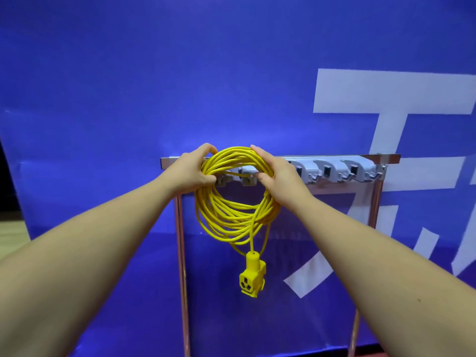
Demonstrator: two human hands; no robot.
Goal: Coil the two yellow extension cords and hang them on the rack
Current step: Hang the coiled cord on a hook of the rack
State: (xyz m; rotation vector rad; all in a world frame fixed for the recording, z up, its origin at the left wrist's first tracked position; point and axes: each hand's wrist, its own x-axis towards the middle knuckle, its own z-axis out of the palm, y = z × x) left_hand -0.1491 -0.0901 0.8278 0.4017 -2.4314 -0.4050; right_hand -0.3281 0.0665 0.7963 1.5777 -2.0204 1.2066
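From the head view, the coiled yellow cord [233,202] might slip off the rack [334,173] if its loops miss a hook, because the dangling socket [252,276] pulls it down. The left hand [190,171] and right hand [279,177] curl their fingers round the coil's top, against the rack's left end.

Both my bare arms stretch forward, forearms angling inward. My left hand [192,168] curls round a coiled yellow cord [231,217], fingers over it, thumb beneath. Just right of it, my right hand [279,175] grips the same coil, mirrored.
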